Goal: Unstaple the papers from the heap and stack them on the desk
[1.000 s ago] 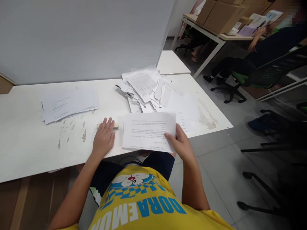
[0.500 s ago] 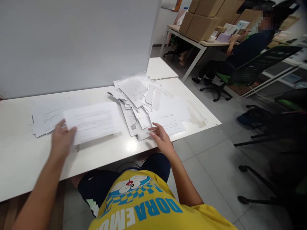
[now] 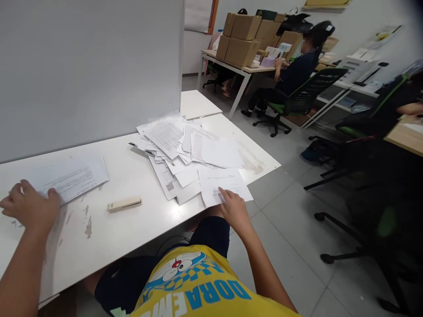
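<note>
Left hand [image 3: 32, 206] is spread palm-down; right hand [image 3: 235, 209] bends loosely.

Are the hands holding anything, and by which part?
Right hand touches white printed paper sheet at near edge; left hand at white paper stack, left end. Grips unclear.

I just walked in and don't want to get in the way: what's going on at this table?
A person in a yellow shirt is handling papers at a white table. The left hand is at the left end of a paper stack, and the right hand is at a printed sheet that juts past the table's near edge, beside a messy paper heap. A stapler lies between stack and heap, untouched by either hand. Farther back, another person sits near cardboard boxes.
</note>
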Tool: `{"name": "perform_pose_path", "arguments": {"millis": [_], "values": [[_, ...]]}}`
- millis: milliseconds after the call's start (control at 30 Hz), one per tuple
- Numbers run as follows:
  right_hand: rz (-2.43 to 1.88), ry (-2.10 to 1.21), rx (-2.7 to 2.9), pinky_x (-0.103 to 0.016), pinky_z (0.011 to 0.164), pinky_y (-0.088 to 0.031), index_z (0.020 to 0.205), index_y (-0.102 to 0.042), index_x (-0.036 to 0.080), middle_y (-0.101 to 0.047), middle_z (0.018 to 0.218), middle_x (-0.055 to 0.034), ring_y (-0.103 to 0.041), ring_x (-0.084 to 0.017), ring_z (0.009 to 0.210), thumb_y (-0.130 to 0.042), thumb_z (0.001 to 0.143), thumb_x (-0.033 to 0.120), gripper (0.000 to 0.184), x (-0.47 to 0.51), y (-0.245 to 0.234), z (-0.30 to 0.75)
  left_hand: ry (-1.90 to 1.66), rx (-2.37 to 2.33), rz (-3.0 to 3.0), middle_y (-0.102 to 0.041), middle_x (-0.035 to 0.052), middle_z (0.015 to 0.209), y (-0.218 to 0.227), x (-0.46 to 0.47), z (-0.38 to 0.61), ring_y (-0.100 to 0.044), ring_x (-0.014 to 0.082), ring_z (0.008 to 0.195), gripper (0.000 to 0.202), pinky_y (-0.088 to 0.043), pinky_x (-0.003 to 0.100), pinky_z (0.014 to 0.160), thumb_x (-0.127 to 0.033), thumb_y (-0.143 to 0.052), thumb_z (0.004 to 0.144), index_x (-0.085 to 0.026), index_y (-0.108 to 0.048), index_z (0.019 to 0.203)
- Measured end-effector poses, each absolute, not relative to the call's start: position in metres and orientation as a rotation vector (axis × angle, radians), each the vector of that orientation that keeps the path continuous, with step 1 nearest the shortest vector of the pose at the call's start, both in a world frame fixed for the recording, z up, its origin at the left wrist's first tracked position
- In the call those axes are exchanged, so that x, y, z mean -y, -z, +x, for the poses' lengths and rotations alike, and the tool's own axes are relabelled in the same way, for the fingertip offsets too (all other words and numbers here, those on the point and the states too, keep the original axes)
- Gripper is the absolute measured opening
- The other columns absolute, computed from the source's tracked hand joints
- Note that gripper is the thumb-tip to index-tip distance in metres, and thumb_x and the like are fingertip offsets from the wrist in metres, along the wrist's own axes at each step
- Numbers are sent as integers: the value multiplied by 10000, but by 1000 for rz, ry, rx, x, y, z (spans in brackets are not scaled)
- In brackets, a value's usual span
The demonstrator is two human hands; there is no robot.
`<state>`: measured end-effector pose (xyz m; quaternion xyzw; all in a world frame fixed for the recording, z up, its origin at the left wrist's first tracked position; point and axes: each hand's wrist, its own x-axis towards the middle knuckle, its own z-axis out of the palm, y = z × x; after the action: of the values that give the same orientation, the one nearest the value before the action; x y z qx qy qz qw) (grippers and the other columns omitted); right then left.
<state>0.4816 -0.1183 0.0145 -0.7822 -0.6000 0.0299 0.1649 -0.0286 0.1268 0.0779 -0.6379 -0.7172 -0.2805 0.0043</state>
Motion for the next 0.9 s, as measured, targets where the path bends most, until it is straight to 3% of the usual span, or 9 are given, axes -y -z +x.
{"name": "perform_pose_path", "arguments": {"millis": [67, 133, 267, 467, 567, 667, 767, 900], "values": [[-2158, 19, 1610, -446, 891, -552, 1323, -623, 175, -689, 1207, -148, -658, -294, 1071, -375, 918, 140, 476, 119, -20, 491, 953, 2174, -1894, -356, 257, 1548, -69, -108, -6, -312, 463, 1336, 743, -288, 742, 1039, -472, -470, 871, -39, -382, 1468], [-2095, 166, 1462, -412, 847, -573, 1272, -662, 179, -701, 1183, -145, -673, -280, 1042, -360, 922, 153, 463, 114, -24, 503, 991, 2101, -1894, -448, 202, 1513, -57, -89, 9, -316, 443, 1336, 675, -262, 704, 1082, -483, -453, 880, -85, -489, 1424], [-2069, 400, 1184, -397, 826, -591, 1340, -623, 145, -701, 1229, -170, -690, -282, 1088, -322, 934, 178, 507, 79, -28, 525, 1077, 2001, -1863, -605, 206, 1316, -41, -70, 16, -367, 370, 1317, 635, -304, 585, 1115, -454, -404, 900, -81, -534, 1397], [-2109, 460, 945, -430, 795, -609, 1356, -619, 104, -694, 1266, -188, -721, -314, 1063, -285, 917, 175, 556, 24, -57, 540, 1075, 2037, -1918, -647, 187, 1086, -41, -67, 14, -473, 328, 1233, 591, -331, 533, 1126, -401, -380, 885, -69, -575, 1333], [-2018, 590, 773, -468, 840, -605, 1352, -624, 131, -712, 1225, -177, -717, -324, 1073, -314, 931, 200, 528, 25, -82, 550, 1050, 2064, -1938, -646, 151, 973, -40, -69, 14, -531, 314, 1156, 552, -358, 517, 1125, -367, -383, 872, -81, -611, 1285], [-1831, 733, 755, -474, 951, -573, 1392, -586, 161, -675, 1303, -153, -652, -298, 1216, -289, 968, 205, 520, 21, -94, 564, 1032, 2033, -1976, -661, 137, 1014, -39, -71, 12, -573, 291, 1105, 524, -361, 503, 1143, -349, -385, 873, -98, -631, 1262], [-1726, 609, 1008, -468, 1082, -498, 1375, -597, 169, -659, 1341, -118, -598, -248, 1295, -275, 963, 177, 523, -6, -81, 572, 1016, 2012, -2005, -667, 137, 1064, -37, -72, 9, -578, 282, 1118, 518, -373, 486, 1146, -361, -376, 890, -105, -641, 1254], [-1742, 31, 1316, -425, 1172, -415, 1336, -628, 176, -638, 1387, -77, -567, -203, 1328, -312, 951, 207, 499, -54, -40, 561, 1024, 2018, -2004, -663, 124, 1046, -34, -73, 6, -575, 272, 1096, 508, -393, 475, 1134, -382, -387, 891, -124, -655, 1238]]}}
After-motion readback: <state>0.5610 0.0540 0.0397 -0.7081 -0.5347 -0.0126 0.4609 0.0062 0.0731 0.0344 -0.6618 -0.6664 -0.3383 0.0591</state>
